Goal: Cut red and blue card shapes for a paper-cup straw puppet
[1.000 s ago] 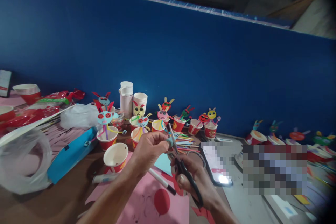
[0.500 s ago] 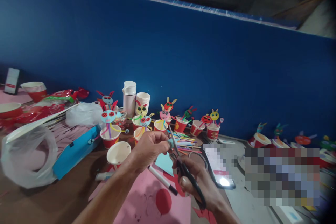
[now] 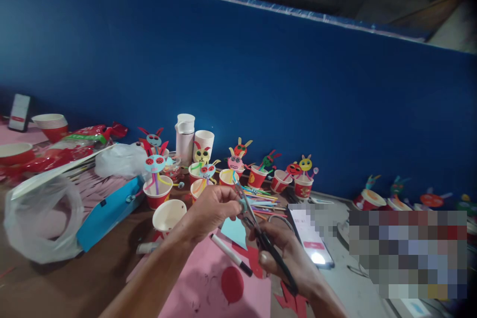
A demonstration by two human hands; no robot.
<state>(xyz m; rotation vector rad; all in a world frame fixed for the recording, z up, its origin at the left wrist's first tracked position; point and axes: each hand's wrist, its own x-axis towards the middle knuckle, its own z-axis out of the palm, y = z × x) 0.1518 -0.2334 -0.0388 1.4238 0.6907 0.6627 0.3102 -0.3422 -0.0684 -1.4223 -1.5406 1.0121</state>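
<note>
Left hand (image 3: pixel 212 213): fingers (image 3: pixel 233 203) pressed together, pinching small teal paper scrap (image 3: pixel 243 204) above worktop (image 3: pixel 55 288). Right hand (image 3: pixel 285 258): fingers wrapped round black-handled scissors (image 3: pixel 269 244), blades angled up at scrap; touching or just beside, cannot tell. Under hands: pink paper sheet (image 3: pixel 197 283) with red paper circle (image 3: pixel 232 284), marker pen (image 3: pixel 229 254). Beyond: red paper cups (image 3: pixel 157 198) bearing paper-face figures (image 3: pixel 154 164), loose coloured straws (image 3: pixel 259 201), dark blue wall (image 3: pixel 223 69).
</note>
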